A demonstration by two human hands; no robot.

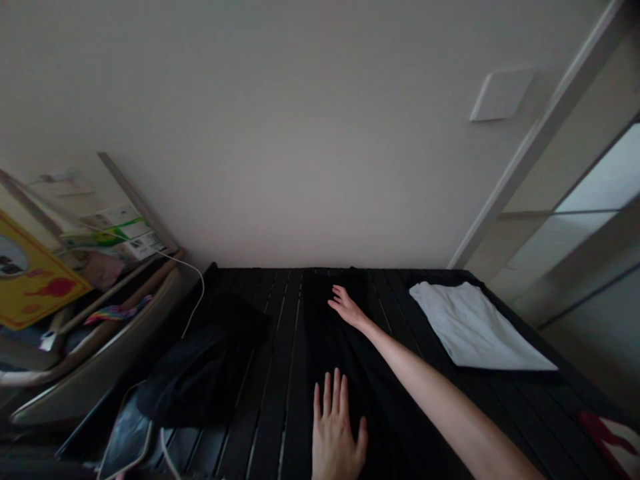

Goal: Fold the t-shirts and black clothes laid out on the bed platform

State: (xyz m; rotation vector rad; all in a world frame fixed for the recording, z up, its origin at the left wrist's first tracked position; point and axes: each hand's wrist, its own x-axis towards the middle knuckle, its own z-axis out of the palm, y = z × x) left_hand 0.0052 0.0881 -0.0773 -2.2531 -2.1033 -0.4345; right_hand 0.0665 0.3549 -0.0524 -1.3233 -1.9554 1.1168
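Observation:
A long piece of black cloth (pixel 335 347), perhaps a garment, lies stretched out on the dark slatted surface (pixel 273 360). My left hand (pixel 337 427) rests flat on its near part, fingers spread and pointing away from me. Farther off, my right hand (pixel 347 307) reaches over the far part of the same cloth, palm down with the fingers loosely extended. Neither hand grips anything. The cloth's outline is hard to make out against the dark slats.
To the right lies a folded white cloth (pixel 480 327). A bunched black cloth (pixel 200 373) sits at left beside a phone-like slab (pixel 127 437) and a white cable (pixel 203 287). A chair (pixel 150 313) holding boxes stands far left. The wall (pixel 320 133) rises behind; a red-and-white item (pixel 610 433) is at lower right.

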